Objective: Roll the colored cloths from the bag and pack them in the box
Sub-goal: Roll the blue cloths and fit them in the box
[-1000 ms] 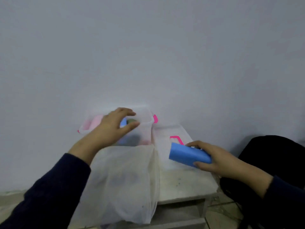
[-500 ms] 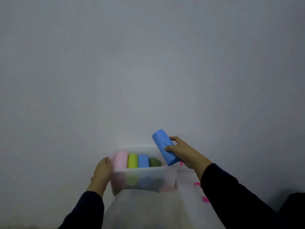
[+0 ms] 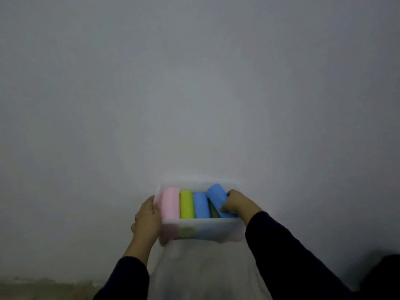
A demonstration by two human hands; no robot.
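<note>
Gripping a blue rolled cloth (image 3: 217,199) in the right hand (image 3: 237,204), tilted over a dark green roll (image 3: 212,211) inside the clear box (image 3: 201,231), left hand (image 3: 147,219) clasping its left wall beside pink (image 3: 171,203), lime (image 3: 186,204) and blue (image 3: 201,205) rolls.

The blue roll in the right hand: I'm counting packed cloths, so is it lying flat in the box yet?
Not flat yet. The blue rolled cloth slants over the dark green roll, gripped by the right hand.
</note>
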